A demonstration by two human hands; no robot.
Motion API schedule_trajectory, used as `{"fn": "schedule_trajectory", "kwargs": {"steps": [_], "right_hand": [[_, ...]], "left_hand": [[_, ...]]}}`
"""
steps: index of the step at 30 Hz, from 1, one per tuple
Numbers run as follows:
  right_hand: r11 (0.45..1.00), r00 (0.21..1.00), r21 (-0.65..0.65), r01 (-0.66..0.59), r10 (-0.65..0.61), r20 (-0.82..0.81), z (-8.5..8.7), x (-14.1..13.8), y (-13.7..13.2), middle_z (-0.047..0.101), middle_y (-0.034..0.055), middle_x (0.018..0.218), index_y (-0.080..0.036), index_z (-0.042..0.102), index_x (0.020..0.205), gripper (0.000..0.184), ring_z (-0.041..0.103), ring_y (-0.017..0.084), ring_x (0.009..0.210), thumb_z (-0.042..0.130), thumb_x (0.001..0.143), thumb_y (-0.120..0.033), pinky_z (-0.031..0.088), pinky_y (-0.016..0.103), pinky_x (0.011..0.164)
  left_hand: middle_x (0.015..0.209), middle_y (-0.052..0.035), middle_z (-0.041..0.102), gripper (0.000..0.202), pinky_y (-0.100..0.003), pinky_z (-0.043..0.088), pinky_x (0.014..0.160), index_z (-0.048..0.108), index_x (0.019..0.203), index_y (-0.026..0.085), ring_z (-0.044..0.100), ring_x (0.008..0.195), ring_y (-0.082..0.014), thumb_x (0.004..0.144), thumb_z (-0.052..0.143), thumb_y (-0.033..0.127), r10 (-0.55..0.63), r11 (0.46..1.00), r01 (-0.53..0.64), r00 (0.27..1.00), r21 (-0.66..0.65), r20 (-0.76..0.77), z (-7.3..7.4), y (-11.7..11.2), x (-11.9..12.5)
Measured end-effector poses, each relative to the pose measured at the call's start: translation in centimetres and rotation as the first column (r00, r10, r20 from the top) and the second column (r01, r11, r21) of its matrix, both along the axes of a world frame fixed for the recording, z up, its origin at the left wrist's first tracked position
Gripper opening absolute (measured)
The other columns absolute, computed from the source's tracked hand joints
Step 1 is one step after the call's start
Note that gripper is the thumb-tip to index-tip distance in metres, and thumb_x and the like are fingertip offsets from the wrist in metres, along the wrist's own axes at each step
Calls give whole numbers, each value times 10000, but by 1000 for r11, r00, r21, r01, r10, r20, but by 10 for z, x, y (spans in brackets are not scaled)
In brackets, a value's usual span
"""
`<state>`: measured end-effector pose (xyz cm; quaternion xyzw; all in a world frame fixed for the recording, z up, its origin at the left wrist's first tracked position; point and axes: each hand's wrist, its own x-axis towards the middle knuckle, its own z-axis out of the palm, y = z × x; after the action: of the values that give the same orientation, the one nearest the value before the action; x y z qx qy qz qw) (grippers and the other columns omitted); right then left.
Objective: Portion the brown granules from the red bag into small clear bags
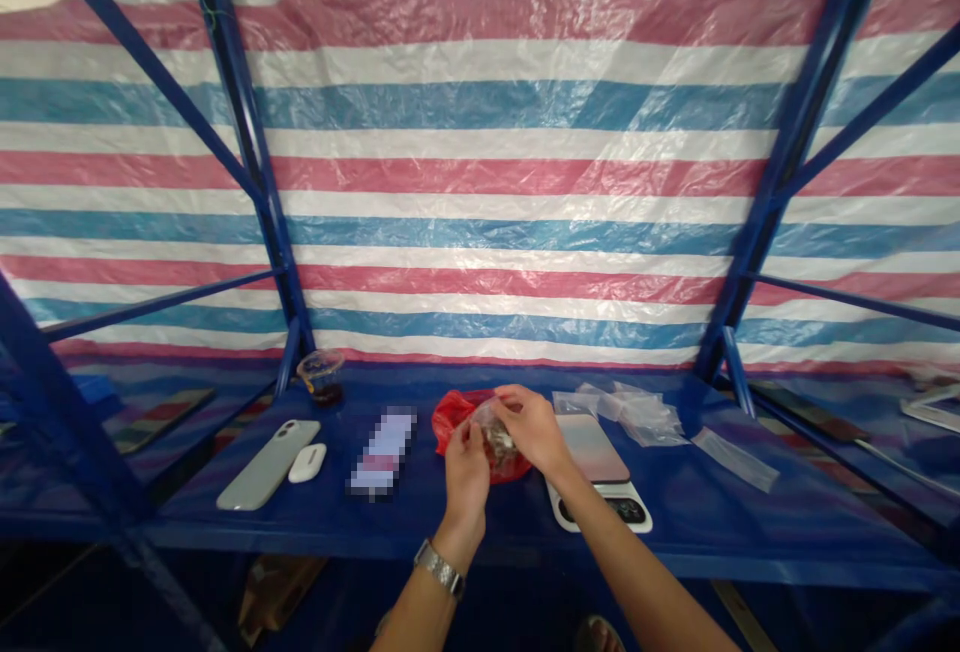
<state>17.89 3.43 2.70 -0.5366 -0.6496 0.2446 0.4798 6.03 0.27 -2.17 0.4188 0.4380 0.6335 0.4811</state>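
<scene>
The left hand (pixel 466 480) and right hand (pixel 531 427) are pinching narrowly on a small clear plastic bag (pixel 495 437) of something brown, over a red plastic bag (pixel 450 422) beside a digital scale (pixel 637 520) on the blue shelf (pixel 750 564), with a slipping grip risking a spill.

wall: striped plastic tarpaulin (pixel 480 172) | frame: blue steel uprights (pixel 795 162) | shelf: blue-sheeted bench (pixel 757 564)
</scene>
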Motion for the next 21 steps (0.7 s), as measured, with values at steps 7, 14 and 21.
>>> {"fn": "schedule_trajectory", "kwargs": {"steps": [7, 14, 21], "right_hand": [[994, 985, -72, -80, 90, 147, 5, -8, 22, 807, 32, 783, -227, 781, 727, 116, 769, 231, 780, 671, 754, -199, 546, 289, 712], [989, 955, -94, -110, 132, 266, 8, -15, 21, 809, 20, 784, -255, 803, 703, 187, 761, 244, 777, 634, 749, -189, 514, 290, 688], [994, 967, -79, -80, 97, 237, 5, -14, 14, 814, 25, 834, -252, 800, 751, 168, 764, 249, 842, 638, 775, -215, 534, 316, 763]], "left_hand": [[960, -172, 767, 324, -449, 601, 942, 671, 903, 168, 768, 934, -271, 901, 675, 492, -77, 975, 138, 944, -174, 320, -7, -12, 10], [1051, -157, 769, 307, -376, 611, 928, 698, 1003, 156, 760, 907, -215, 970, 589, 442, -79, 947, 216, 875, -239, 478, 7, -18, 12], [1020, -150, 776, 353, -364, 628, 815, 668, 1076, 139, 756, 809, -200, 1015, 470, 425, -76, 926, 213, 914, -311, 399, 13, -13, 14]]}}
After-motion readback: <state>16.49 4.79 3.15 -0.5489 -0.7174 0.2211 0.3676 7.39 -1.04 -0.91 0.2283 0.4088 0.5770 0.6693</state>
